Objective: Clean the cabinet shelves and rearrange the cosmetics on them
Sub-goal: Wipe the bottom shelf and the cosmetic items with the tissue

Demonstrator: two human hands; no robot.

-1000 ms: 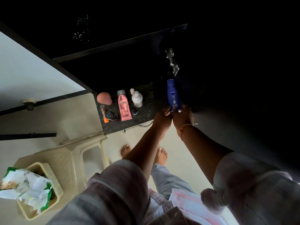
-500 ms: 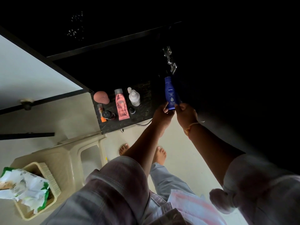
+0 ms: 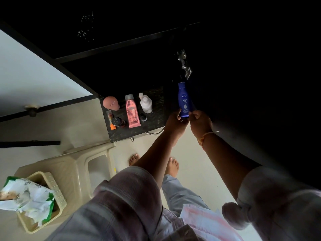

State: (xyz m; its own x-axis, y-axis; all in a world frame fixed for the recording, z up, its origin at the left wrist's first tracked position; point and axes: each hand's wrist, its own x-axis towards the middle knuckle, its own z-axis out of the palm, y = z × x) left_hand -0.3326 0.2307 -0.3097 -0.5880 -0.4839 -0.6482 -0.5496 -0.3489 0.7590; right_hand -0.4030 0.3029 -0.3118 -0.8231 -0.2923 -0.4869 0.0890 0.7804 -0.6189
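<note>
Head view: the rearranging looks well under way. 6 cosmetics stand or lie in the lit left part of the dark shelf (image 3: 157, 103), and a 7th, the blue bottle (image 3: 183, 99), is upright at its right end, well apart from the others. Both hands are on it. The left hand (image 3: 175, 121) and the right hand (image 3: 200, 122) each pinch its lower end with thumb and fingertips. The dark hides whether its base rests on the shelf.

I judge this to be the placing of the blue bottle. Whether the wiping is done cannot be told, since the shelf above is too dark to read. A cloth (image 3: 205, 223) lies against the person's front, held by neither hand.

Count on the shelf:
- 1 pink egg (image 3: 111, 103)
- 1 pink tube (image 3: 132, 112), lying flat
- 1 white bottle (image 3: 146, 104)
- 1 orange stick (image 3: 111, 120)
- 2 small dark jars, the left jar (image 3: 118, 121) just beside the stick and the right jar (image 3: 143, 117) below the white bottle

With the 1 blue bottle, that makes 7.

Below stands 1 stool (image 3: 69, 164) bearing 1 basket (image 3: 57, 190), which holds 1 crumpled packet (image 3: 26, 197). Whether more cosmetics wait under it is hidden.
</note>
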